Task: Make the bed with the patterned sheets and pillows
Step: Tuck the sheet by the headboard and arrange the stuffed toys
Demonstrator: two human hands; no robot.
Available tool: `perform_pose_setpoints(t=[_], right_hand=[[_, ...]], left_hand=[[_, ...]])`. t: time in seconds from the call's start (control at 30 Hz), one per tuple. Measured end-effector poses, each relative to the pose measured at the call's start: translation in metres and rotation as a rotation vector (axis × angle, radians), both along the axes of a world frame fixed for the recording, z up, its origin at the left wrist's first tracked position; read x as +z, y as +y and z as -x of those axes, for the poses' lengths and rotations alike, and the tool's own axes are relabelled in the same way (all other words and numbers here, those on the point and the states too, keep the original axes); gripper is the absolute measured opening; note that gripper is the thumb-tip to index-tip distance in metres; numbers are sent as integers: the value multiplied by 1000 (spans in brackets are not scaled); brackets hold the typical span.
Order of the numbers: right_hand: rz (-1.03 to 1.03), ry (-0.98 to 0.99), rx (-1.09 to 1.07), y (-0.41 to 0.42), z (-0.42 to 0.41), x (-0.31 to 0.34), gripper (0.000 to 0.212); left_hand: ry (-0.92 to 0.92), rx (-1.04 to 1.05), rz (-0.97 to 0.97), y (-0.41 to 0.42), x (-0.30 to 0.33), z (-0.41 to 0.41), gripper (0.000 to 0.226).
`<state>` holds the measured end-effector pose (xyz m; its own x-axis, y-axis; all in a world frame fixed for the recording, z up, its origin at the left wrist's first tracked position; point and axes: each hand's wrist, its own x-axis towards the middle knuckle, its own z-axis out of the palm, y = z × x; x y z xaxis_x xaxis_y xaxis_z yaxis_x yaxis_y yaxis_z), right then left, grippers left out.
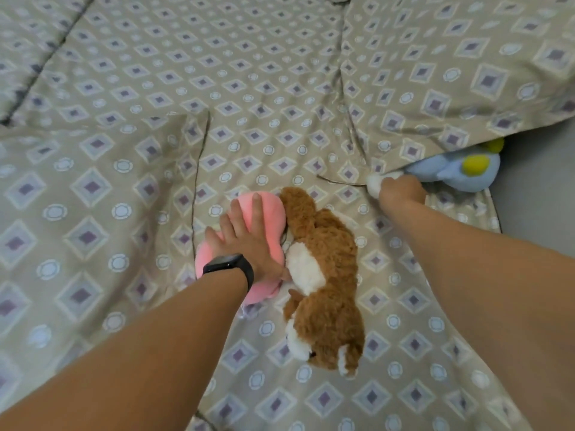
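From my remote seat, the blue stuffed toy (457,174) at the right edge of the bed is half hidden: the pillow (460,73) on the right lies over its upper part, so I only see a pale blue body with two yellow patches and a white tip sticking out. I cannot make out what animal it is. The pink stuffed toy (267,219) is also partly covered, by my own left hand and by the brown one beside it, and its shape stays unclear. The pillow on the left (93,194) runs off the frame edge.

My left hand (249,241), with a black watch (230,264) on the wrist, lies flat with fingers spread on the pink toy, pressing it down. My right hand (401,191) reaches to the blue toy and its fingers curl around the white tip; the fingertips themselves are out of sight behind the knuckles.

I count three stuffed toys: pink, blue, and a brown and white one (320,281) lying on the patterned sheet (249,73), touching the pink one. I count two pillows in the same diamond pattern, one on each side, with the toys between them on the sheet.
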<state>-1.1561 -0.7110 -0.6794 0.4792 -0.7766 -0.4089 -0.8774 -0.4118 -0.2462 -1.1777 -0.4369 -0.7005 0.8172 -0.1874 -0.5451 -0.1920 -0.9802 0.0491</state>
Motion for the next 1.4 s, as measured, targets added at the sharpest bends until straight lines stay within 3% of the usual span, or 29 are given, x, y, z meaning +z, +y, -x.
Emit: perform_pose_setpoints(t=[0.1,0.17,0.23,0.3,0.47,0.57,0.63,0.77,0.87,0.93,1.0,1.07,1.17,1.3,1.4], right_hand=[[-2,21,81,20,16,-4,36],[-26,-150,99,38,43,-2,25],[-4,-361,114,69,66,17,33],[-11,-407,221,90,83,37,38],[-66,-379,466,128,83,87,42],[-122,-233,628,156,67,111,38],[-135,-76,694,174,59,118,34],[-85,-8,668,228,59,134,41],[-247,-20,631,283,68,135,28],[-416,60,611,331,76,117,27],[-572,150,569,373,90,92,47],[-733,180,396,413,114,70,72],[-933,101,132,452,139,53,73],[-926,-41,147,477,131,85,52],[-830,-117,238,459,121,165,23]], left_hand=[[24,11,13,1,-4,-5,161],[22,2,21,1,-4,-6,160],[10,4,53,6,-1,-7,160],[42,11,111,13,4,-7,159],[112,70,325,46,32,-4,133],[-35,145,413,82,60,6,99],[-139,194,368,125,77,20,85],[-224,454,189,237,104,54,80],[-71,830,251,311,106,80,101],[39,971,324,357,99,95,125],[137,1071,407,388,87,106,144],[226,1137,499,412,71,119,152],[242,1199,654,427,58,135,144],[160,1306,869,418,74,148,107],[173,1314,996,400,128,150,92]])
